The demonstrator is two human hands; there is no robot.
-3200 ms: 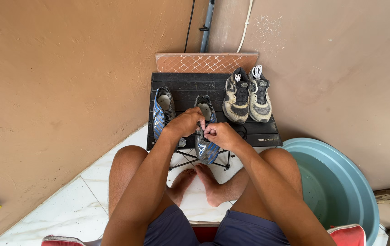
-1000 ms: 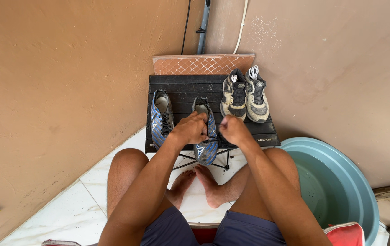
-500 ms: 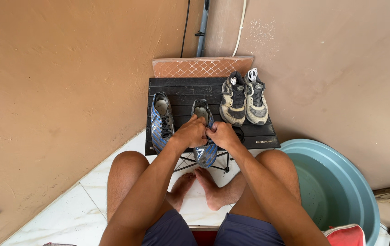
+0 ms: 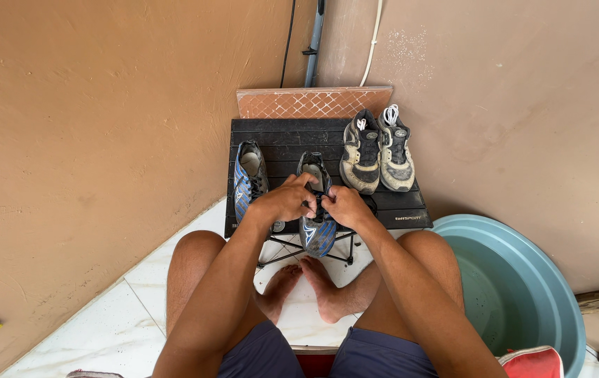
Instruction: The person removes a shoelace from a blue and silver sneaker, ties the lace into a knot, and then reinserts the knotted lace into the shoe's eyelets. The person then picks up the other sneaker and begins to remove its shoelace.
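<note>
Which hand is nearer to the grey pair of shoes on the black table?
Right. The right hand grips the blue shoe just below-left of the grey pair of shoes; the left hand sits farther left, beyond the blue shoe.

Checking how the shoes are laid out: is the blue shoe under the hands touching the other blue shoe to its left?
Apart. The head view shows a strip of black table between the middle blue shoe and the left blue shoe.

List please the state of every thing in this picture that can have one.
left hand: gripping the middle blue shoe's laces
right hand: gripping the same laces
middle blue shoe: upright on the table's near edge
left blue shoe: upright, untouched
grey pair: side by side, untouched
folding table: unfolded
blue basin: upright
</note>
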